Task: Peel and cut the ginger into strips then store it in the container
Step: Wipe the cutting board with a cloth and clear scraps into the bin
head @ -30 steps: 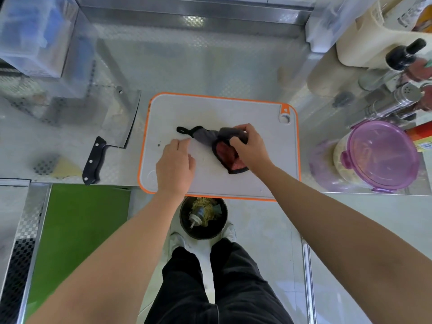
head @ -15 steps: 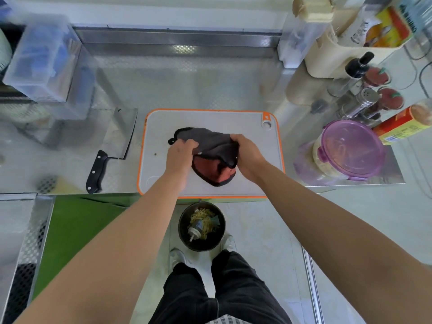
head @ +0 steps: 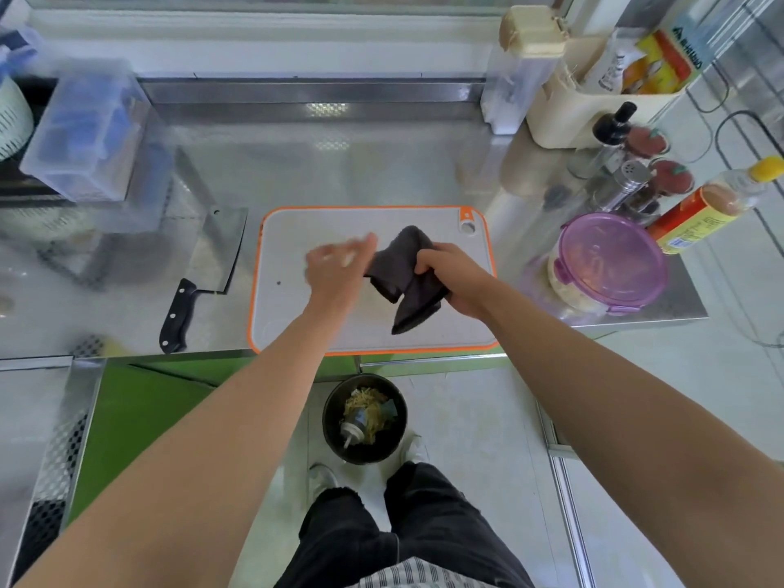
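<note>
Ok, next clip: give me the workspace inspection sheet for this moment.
Surface: steel counter; cutting board bare apart from a dark speck.
Job's things: cleaver lies left of the board; container, purple lid on, to the right; no loose ginger seen.
Clutter: sauce bottle and shaker back right; clear box back left.
Hands: right hand grips a dark cloth over the board; left hand open, blurred, beside it.
Cables: thin black cable far right.
Surroundings: bin with scraps on the floor.

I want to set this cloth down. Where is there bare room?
Bare steel counter lies behind the cutting board, between the clear box and the cream holder. The board's left part is free too. Right of it is crowded: purple-lidded container, bottles, shakers.
</note>
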The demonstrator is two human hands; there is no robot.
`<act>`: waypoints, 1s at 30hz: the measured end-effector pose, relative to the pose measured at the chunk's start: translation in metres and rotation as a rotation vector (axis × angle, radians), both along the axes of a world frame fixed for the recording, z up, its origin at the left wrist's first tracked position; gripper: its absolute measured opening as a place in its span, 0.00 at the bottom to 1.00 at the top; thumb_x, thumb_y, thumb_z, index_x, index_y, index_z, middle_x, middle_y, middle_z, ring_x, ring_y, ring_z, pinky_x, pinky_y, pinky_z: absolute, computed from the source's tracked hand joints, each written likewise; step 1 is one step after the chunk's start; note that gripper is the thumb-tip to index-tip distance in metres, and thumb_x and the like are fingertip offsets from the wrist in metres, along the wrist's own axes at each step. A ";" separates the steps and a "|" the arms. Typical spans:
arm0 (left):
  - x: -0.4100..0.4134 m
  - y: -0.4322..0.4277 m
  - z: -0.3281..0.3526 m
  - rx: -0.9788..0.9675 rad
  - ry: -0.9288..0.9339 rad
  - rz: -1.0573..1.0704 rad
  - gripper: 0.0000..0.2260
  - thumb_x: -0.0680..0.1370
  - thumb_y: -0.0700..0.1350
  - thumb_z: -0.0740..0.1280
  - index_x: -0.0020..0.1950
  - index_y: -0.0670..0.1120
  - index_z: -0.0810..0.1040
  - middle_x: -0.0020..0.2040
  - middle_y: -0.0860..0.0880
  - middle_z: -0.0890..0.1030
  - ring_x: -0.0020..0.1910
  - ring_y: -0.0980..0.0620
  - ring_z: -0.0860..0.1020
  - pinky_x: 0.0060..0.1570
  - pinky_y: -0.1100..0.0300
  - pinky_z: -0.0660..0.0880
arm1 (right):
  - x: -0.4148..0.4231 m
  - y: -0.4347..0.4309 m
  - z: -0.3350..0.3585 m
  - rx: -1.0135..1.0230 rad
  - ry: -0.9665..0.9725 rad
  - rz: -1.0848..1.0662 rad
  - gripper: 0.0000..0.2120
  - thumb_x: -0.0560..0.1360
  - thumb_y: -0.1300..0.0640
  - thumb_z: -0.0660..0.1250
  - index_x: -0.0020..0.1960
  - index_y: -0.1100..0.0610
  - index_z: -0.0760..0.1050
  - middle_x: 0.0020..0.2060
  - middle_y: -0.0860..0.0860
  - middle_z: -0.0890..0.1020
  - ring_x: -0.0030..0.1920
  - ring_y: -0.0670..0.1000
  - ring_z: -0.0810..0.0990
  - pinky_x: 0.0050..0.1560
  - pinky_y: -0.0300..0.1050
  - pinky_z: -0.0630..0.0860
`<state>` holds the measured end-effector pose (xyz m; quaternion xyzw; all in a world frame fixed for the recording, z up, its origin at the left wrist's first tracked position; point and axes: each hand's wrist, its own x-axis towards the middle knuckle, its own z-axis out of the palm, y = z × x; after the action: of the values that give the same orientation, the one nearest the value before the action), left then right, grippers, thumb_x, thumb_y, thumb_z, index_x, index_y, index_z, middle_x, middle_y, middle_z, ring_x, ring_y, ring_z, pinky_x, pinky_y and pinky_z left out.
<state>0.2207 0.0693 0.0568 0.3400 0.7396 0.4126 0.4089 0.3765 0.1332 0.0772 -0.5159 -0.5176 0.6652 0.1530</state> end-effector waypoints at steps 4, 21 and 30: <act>0.016 0.003 0.001 0.024 -0.071 -0.205 0.14 0.75 0.51 0.69 0.47 0.39 0.78 0.40 0.44 0.79 0.39 0.50 0.76 0.40 0.56 0.70 | 0.005 -0.001 -0.004 0.169 0.019 0.050 0.14 0.65 0.62 0.65 0.50 0.61 0.76 0.47 0.56 0.77 0.47 0.52 0.74 0.47 0.43 0.71; 0.016 -0.020 -0.082 -0.424 0.932 -0.412 0.31 0.75 0.57 0.65 0.74 0.52 0.58 0.74 0.41 0.56 0.72 0.37 0.57 0.61 0.40 0.68 | 0.074 -0.004 -0.090 0.576 -0.753 -0.082 0.21 0.72 0.63 0.64 0.64 0.55 0.68 0.57 0.58 0.73 0.54 0.62 0.74 0.51 0.52 0.72; 0.010 -0.040 -0.084 -0.394 0.888 -0.356 0.35 0.74 0.61 0.66 0.76 0.50 0.57 0.78 0.42 0.51 0.75 0.39 0.51 0.70 0.40 0.57 | 0.066 -0.022 -0.095 0.641 -0.608 -0.285 0.19 0.70 0.66 0.65 0.60 0.57 0.71 0.55 0.56 0.74 0.55 0.58 0.74 0.52 0.51 0.72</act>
<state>0.2310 0.0291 -0.0273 0.5196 0.8361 0.0056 0.1757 0.4429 0.1112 -0.0181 -0.6801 -0.6425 0.2628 0.2359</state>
